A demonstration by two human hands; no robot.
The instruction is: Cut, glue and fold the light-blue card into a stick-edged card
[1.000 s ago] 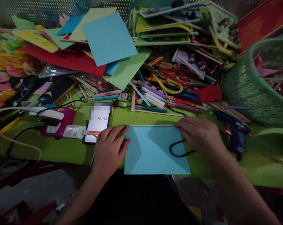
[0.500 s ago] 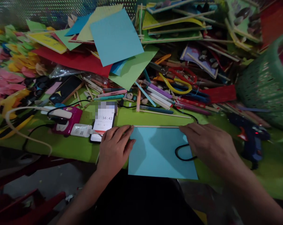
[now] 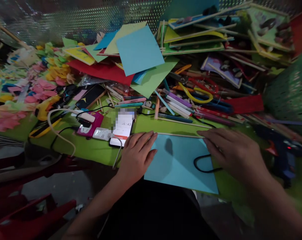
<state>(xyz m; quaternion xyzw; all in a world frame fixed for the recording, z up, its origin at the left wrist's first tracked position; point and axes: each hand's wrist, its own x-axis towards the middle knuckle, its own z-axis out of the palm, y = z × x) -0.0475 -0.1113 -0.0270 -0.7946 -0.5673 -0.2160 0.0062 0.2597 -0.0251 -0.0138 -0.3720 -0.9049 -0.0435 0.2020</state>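
A light blue sheet of paper (image 3: pixel 178 163) lies on the green table (image 3: pixel 95 151) at its near edge. My left hand (image 3: pixel 137 155) rests flat on the sheet's left edge, fingers stretched out. My right hand (image 3: pixel 232 153) lies flat over the sheet's right edge, fingers extended toward the top corner. A thin wooden stick (image 3: pixel 178 134) runs along the sheet's far edge between my fingertips. A black cable loop (image 3: pixel 203 165) lies on the sheet by my right hand.
A phone (image 3: pixel 122 128) with a lit screen sits left of my left hand, beside a pink device (image 3: pixel 90 121). Pens, scissors (image 3: pixel 196 91), coloured papers (image 3: pixel 139 50) and sticks pile behind. A blue glue gun (image 3: pixel 283 153) and green basket (image 3: pixel 291 93) stand at right. Paper flowers (image 3: pixel 40 83) lie at left.
The view has swung leftward, so everything sits further right in frame. Both hands stay flat on the blue sheet's edges; the sheet now looks slightly skewed.
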